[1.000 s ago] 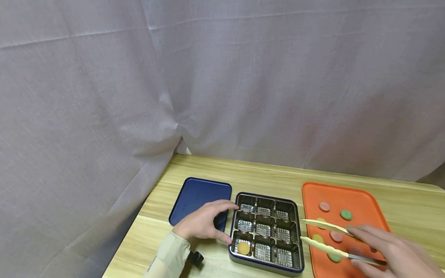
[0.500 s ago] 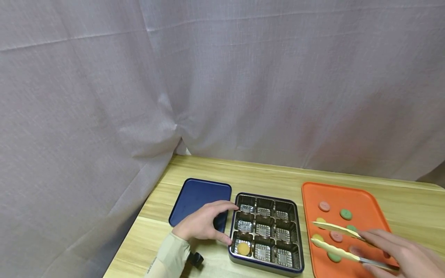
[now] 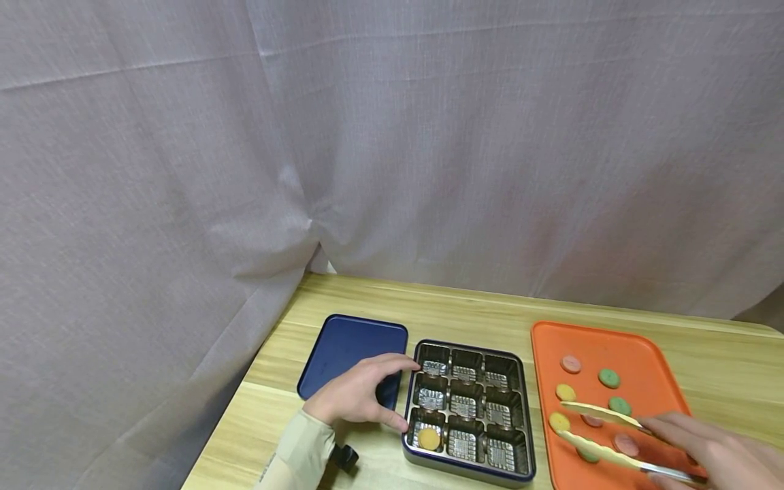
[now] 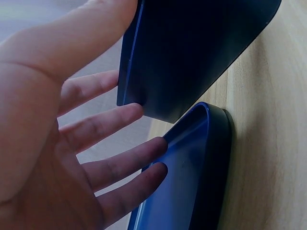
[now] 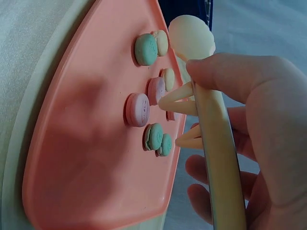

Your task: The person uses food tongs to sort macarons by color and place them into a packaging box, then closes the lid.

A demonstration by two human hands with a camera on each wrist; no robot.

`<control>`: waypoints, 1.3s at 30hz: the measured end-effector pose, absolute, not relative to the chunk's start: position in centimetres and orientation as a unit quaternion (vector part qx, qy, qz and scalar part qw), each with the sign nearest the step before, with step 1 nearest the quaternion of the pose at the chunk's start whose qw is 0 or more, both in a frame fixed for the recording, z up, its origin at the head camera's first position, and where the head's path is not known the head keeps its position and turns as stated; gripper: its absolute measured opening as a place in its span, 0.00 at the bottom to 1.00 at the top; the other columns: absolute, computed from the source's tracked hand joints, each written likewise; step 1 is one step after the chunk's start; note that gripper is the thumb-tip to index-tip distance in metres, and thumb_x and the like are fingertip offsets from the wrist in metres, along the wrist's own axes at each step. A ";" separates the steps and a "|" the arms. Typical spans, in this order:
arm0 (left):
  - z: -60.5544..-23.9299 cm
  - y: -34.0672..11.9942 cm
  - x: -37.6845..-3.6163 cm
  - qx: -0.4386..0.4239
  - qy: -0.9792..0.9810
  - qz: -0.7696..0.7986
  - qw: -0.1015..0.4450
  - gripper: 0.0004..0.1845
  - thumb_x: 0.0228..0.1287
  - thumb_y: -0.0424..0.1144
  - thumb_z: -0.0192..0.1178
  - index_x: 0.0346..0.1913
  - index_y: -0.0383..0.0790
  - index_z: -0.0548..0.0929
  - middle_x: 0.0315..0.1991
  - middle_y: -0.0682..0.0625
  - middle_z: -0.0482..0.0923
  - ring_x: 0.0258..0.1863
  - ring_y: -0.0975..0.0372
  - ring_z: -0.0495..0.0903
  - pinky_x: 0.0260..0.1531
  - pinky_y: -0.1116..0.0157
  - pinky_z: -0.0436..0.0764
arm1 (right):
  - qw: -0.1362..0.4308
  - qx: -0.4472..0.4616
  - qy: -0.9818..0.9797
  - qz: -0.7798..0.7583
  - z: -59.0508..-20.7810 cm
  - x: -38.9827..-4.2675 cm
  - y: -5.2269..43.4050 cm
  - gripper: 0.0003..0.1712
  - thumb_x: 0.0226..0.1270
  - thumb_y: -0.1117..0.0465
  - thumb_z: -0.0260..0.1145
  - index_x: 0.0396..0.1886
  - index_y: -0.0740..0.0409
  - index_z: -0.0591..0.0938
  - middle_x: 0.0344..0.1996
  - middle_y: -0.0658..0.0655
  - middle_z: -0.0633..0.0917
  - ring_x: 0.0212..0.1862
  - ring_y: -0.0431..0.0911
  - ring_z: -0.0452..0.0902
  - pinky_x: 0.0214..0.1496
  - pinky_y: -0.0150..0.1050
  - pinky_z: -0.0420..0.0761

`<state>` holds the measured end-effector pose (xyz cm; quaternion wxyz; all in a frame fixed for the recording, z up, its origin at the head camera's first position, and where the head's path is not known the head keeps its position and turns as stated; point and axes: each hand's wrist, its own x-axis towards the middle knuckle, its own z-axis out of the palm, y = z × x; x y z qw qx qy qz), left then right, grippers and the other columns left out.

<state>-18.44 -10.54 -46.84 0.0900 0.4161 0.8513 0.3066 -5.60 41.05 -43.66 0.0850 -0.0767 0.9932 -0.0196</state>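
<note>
My left hand (image 3: 361, 391) touches the left side of a dark box (image 3: 468, 468), thumb and forefinger spread along its rim. In the left wrist view its fingers are extended and spaced apart, near the box wall (image 4: 187, 57). The box holds a compartmented insert; a yellow macaron (image 3: 429, 439) lies in the front-left compartment. My right hand (image 3: 713, 446) grips pale yellow-tipped tongs (image 3: 603, 412), whose arms are parted over an orange tray (image 3: 631, 346). Nothing is between the tips. Nearby on the tray are a yellow macaron (image 3: 559, 422) and a pink macaron (image 3: 626, 444).
A blue lid (image 3: 361, 340) lies left of the box, partly behind my left hand. Farther back on the tray sit a green macaron (image 3: 609, 378) and a pink macaron (image 3: 571, 364). A grey curtain (image 3: 429, 170) hangs behind the wooden table (image 3: 465, 309).
My right hand has moved the tongs rightward, from beside the box's right edge to over the macarons on the tray. The left hand and box have stayed put.
</note>
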 end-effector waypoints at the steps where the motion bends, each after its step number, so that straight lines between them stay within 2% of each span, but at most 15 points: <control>1: -46.8 -10.5 -18.5 0.417 0.851 0.307 0.089 0.52 0.48 0.57 0.83 0.76 0.46 0.72 0.76 0.49 0.71 0.75 0.57 0.69 0.77 0.54 0.69 | 0.093 -0.074 0.993 -0.024 -43.6 -5.6 40.9 0.51 0.57 0.17 0.62 0.66 0.49 0.83 0.55 0.53 0.86 0.46 0.50 0.85 0.38 0.51 0.87; 2: -46.8 -10.5 -18.5 0.417 0.851 0.307 0.089 0.52 0.48 0.57 0.83 0.76 0.46 0.72 0.76 0.49 0.71 0.75 0.57 0.69 0.77 0.54 0.69 | 0.099 -0.073 0.992 -0.028 -43.5 -5.6 40.8 0.53 0.57 0.16 0.61 0.66 0.51 0.82 0.55 0.55 0.86 0.48 0.52 0.86 0.39 0.54 0.88; 10: -46.7 -10.5 -18.4 0.410 0.853 0.309 0.095 0.52 0.48 0.57 0.83 0.77 0.47 0.72 0.76 0.50 0.70 0.76 0.57 0.68 0.77 0.54 0.68 | 0.119 -0.087 0.989 -0.011 -43.8 -6.0 41.1 0.54 0.56 0.15 0.60 0.67 0.51 0.82 0.58 0.55 0.85 0.49 0.52 0.85 0.41 0.52 0.88; 13: -46.7 -10.5 -18.3 0.410 0.853 0.307 0.096 0.52 0.48 0.56 0.84 0.77 0.47 0.72 0.76 0.50 0.70 0.76 0.58 0.68 0.77 0.54 0.68 | 0.128 -0.087 0.988 0.007 -43.7 -6.2 40.6 0.53 0.56 0.15 0.59 0.65 0.49 0.82 0.54 0.50 0.85 0.44 0.44 0.83 0.37 0.45 0.86; 16: -46.7 -10.5 -18.3 0.410 0.854 0.306 0.097 0.52 0.48 0.56 0.84 0.77 0.47 0.72 0.76 0.50 0.70 0.76 0.57 0.68 0.77 0.54 0.68 | 0.134 -0.087 0.987 0.028 -43.5 -6.2 40.0 0.51 0.56 0.14 0.58 0.64 0.47 0.83 0.49 0.43 0.83 0.35 0.34 0.76 0.30 0.37 0.80; 20: -46.7 -10.5 -18.3 0.409 0.854 0.306 0.097 0.52 0.48 0.56 0.84 0.77 0.47 0.72 0.76 0.50 0.70 0.76 0.58 0.68 0.77 0.54 0.68 | 0.125 -0.088 0.988 0.039 -43.2 -6.1 39.4 0.51 0.56 0.14 0.59 0.63 0.46 0.84 0.46 0.39 0.82 0.31 0.30 0.69 0.27 0.35 0.74; 29: -46.9 -10.5 -18.4 0.420 0.850 0.305 0.087 0.52 0.48 0.57 0.83 0.76 0.46 0.72 0.76 0.49 0.71 0.75 0.57 0.69 0.77 0.55 0.69 | 0.131 -0.078 0.988 0.039 -43.2 -6.1 39.3 0.53 0.53 0.11 0.55 0.63 0.44 0.85 0.47 0.39 0.82 0.32 0.32 0.69 0.28 0.35 0.73; 33: -46.9 -10.5 -18.5 0.423 0.850 0.304 0.083 0.52 0.48 0.57 0.83 0.76 0.45 0.72 0.75 0.48 0.71 0.75 0.57 0.69 0.76 0.54 0.70 | 0.119 -0.079 0.989 0.045 -43.1 -6.0 39.2 0.52 0.53 0.11 0.56 0.62 0.42 0.85 0.45 0.37 0.81 0.30 0.30 0.65 0.27 0.33 0.70; 39: -46.9 -10.5 -18.4 0.416 0.852 0.305 0.088 0.52 0.48 0.56 0.84 0.76 0.46 0.72 0.76 0.49 0.71 0.75 0.57 0.69 0.77 0.55 0.69 | 0.132 -0.078 0.987 0.040 -42.8 -6.0 38.8 0.50 0.55 0.13 0.57 0.61 0.43 0.85 0.44 0.37 0.80 0.29 0.31 0.65 0.26 0.33 0.70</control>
